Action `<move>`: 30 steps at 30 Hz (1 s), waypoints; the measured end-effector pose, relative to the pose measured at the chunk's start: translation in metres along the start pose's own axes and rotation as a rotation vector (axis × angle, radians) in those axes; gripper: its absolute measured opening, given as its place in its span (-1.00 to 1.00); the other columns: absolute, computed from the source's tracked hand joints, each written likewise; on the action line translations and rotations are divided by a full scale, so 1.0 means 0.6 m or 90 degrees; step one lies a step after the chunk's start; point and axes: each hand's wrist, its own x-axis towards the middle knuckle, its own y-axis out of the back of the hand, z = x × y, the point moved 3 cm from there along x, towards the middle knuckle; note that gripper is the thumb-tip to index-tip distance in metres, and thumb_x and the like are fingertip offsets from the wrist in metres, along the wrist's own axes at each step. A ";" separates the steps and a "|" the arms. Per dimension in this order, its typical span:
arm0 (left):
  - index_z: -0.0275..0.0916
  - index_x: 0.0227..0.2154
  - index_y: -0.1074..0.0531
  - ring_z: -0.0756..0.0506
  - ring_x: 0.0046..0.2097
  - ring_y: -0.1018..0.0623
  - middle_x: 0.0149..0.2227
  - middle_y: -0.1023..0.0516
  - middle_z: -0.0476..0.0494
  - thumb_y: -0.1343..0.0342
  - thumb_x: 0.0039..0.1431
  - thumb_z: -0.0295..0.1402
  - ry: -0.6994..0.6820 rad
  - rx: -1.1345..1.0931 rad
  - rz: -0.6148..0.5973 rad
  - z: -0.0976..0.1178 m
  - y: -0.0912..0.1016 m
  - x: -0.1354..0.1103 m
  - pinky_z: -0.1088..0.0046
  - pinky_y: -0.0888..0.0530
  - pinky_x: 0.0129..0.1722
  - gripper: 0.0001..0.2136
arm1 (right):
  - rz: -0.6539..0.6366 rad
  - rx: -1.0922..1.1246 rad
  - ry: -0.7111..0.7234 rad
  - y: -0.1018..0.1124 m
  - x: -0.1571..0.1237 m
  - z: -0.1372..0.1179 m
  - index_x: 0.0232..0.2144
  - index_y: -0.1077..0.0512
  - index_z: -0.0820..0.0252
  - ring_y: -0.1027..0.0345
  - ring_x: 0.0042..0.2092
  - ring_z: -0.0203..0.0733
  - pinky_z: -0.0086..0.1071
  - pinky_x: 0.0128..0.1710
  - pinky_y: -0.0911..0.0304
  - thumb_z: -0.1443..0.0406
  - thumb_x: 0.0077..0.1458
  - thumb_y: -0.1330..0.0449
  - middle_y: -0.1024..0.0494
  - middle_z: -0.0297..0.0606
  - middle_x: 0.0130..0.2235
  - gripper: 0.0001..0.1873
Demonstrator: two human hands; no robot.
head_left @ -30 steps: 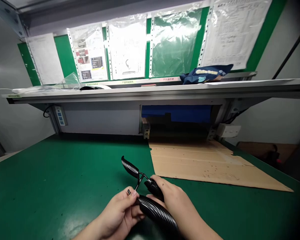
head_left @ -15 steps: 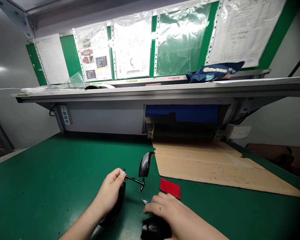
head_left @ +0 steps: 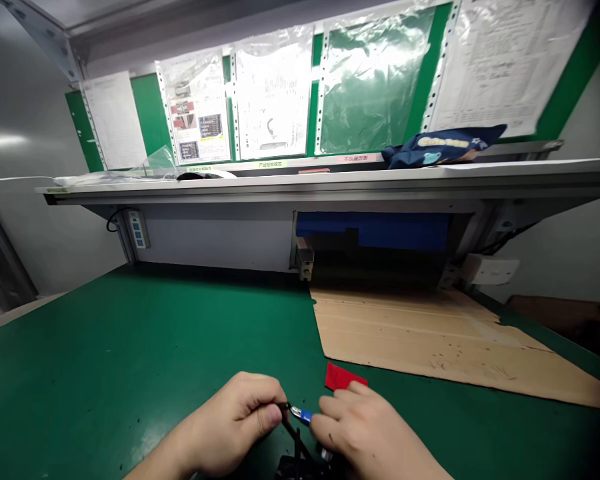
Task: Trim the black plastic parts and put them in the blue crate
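My left hand [head_left: 237, 421] is closed, pinching a thin black plastic stem [head_left: 294, 432] between thumb and forefinger. The stem slants down to dark black parts [head_left: 300, 468] at the bottom edge, which are partly cut off from view. My right hand [head_left: 367, 430] is wrapped around blue-handled nippers [head_left: 305, 417]. Their silver tip meets the end of the black stem, close by my left thumb; whether the jaws are closed is too small to tell. Just beyond my right hand, a flat red piece [head_left: 344, 377] lies on the green tabletop, partly covered by the fingers.
A cardboard sheet [head_left: 420, 340] covers the right side of the green table [head_left: 130, 347]. Above the back runs a shelf [head_left: 260, 190] carrying a dark blue pouch [head_left: 443, 147] and clear plastic bags [head_left: 115, 179]. Sheets in plastic sleeves hang behind it.
My left hand has come nearer and to the right, bringing the black stem down to the nippers. The curved black piece that stood up from the stem is now lower. The view has shifted slightly.
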 end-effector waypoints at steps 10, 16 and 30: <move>-0.22 -0.43 -0.21 0.02 -0.37 -0.31 -0.43 -0.31 0.01 -0.04 0.20 -0.17 0.158 -0.529 0.263 -0.049 -0.021 0.015 0.49 -0.27 -0.28 -0.76 | 0.199 0.054 -0.346 0.024 -0.008 0.038 -0.22 -0.34 0.04 -0.41 -0.40 -0.13 -0.35 -0.45 -0.23 0.01 0.12 -0.15 -0.56 -0.33 -0.34 -0.71; -0.26 -0.36 -0.26 -0.02 -0.29 -0.45 -0.35 -0.45 -0.10 -0.21 0.08 -0.31 0.107 -0.734 0.096 -0.030 -0.060 0.018 0.41 -0.32 -0.19 -0.78 | 0.151 -0.070 -0.092 -0.005 0.008 -0.015 -0.01 -0.29 0.19 -0.43 -0.32 -0.10 -0.30 -0.34 -0.24 0.25 0.10 -0.18 -0.55 -0.20 -0.23 -0.61; -0.27 -0.16 -0.43 -0.13 -0.10 -0.42 -0.12 -0.49 -0.22 -0.05 0.11 0.03 0.123 -0.544 0.161 -0.039 -0.063 0.017 0.34 -0.28 -0.06 -0.55 | 0.019 0.123 -0.094 -0.012 0.015 -0.008 -0.02 -0.35 0.02 -0.42 -0.25 -0.15 -0.35 -0.27 -0.28 0.33 -0.01 -0.28 -0.55 -0.34 -0.19 -0.54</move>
